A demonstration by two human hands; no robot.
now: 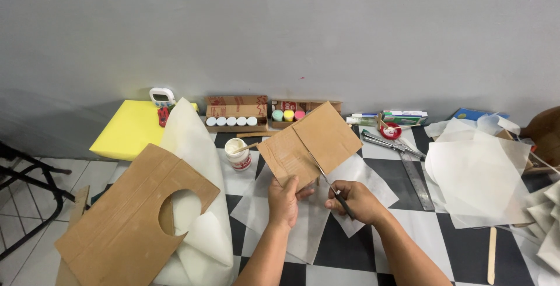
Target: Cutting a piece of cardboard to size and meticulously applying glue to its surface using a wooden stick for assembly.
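From the head view, the left hand [284,201] is gripping the lower edge of a piece of brown cardboard [309,141], its fingers clamped on it and holding it up, tilted, above the middle of the checkered floor [344,251]. The right hand [354,200] is holding a pair of scissors [330,186], its fingers closed around the dark handles, and the blades are reaching up into the cardboard along a line running from its lower edge toward its middle.

White paper sheets [303,216] are lying on the floor under both hands. Toward the left edge of the floor, a large cardboard sheet with a round cut-out [125,222] is lying over more white paper. Just beyond it a yellow foam block [125,127] is sitting against the wall, with a small white timer [161,96] standing on its far side. A small white pot with a stick in it [237,152] is standing just left of the held cardboard. Along the wall, cardboard boxes with little paint pots [236,114] are lined up. To the right, a metal ruler [415,175] is lying on the floor beside a loose heap of white paper [475,175], and a flat wooden stick [492,254] is lying near the right near corner.
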